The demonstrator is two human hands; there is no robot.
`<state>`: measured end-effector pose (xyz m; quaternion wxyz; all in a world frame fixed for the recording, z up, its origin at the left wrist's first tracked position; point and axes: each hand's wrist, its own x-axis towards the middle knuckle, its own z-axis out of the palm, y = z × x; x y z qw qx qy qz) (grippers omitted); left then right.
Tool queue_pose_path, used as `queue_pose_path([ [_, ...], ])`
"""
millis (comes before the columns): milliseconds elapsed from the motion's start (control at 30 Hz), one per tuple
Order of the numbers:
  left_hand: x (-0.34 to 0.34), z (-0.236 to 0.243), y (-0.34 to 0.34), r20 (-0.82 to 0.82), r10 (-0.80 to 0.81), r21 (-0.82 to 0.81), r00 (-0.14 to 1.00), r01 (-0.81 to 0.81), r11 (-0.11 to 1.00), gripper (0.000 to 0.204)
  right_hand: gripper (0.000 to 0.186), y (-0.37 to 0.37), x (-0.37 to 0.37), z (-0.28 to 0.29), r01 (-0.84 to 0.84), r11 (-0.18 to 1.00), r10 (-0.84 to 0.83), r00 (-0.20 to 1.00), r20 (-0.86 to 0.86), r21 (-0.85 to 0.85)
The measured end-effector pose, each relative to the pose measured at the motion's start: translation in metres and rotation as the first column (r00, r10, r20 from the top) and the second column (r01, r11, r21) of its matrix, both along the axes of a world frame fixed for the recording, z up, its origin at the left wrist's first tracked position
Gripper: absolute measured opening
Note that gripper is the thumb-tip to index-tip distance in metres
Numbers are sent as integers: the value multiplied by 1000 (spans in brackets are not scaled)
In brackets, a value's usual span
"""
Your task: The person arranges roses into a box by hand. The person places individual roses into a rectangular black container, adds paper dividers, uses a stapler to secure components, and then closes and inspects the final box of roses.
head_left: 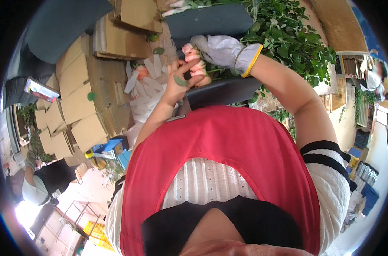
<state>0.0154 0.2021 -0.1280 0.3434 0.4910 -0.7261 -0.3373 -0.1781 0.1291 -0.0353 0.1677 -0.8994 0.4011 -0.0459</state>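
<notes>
Pink roses (198,67) in a row, seen from above. The blooms lie between two dark panels, upper (209,23) and lower (226,91), with their heads toward the left and green stems running off to the right. The bare left hand (177,85) meets the row from its left side; its fingers are parted and reach across the lower blooms, touching them, but whether they grip any cannot be told. A single green leaf (180,81) shows against this hand. The right hand (219,49), in a pale glove with a yellow-edged cuff, bends over the upper end of the row; its fingers are curled close to the blooms, and what they hold, if anything, is hidden.

To the right, a dense mass of leafy stems (287,38) spreads beyond the gloved wrist. To the left of the bare hand lie loose white strips (147,96), with another orange-pink rose (141,71) among their upper ends. Farther left stand piles of flat cardboard (76,85), one bearing a small green leaf. The wearer's red apron (219,132) fills the lower centre. At the lower left, a co-worker (36,187) appears near the rim; a yellow crate (98,234) lies below.
</notes>
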Motion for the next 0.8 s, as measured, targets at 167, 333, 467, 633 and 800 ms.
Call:
queue_pose_path([
  [167, -1, 4, 3, 44, -14, 19, 999, 13, 1000, 53, 27, 4, 0, 0, -7, 998, 8, 1000, 26, -56],
  [333, -3, 5, -4, 56, -92, 11, 994, 92, 996, 44, 25, 27, 1, 44, 131, 990, -118, 970, -213, 52],
  [467, 19, -24, -10, -195, -168, 136, 966, 197, 971, 54, 24, 95, -39, 123, 210, 955, -182, 972, 147, -209],
  [633, 13, 6, -20, -213, -100, 358, 972, 172, 918, 78, 21, 151, -158, 72, 724, 659, -484, 616, -621, 205],
  [800, 26, 2, -23, -65, -156, 244, 986, 167, 955, 46, 33, 182, -148, 8, -55, 446, -593, 730, 341, 893],
])
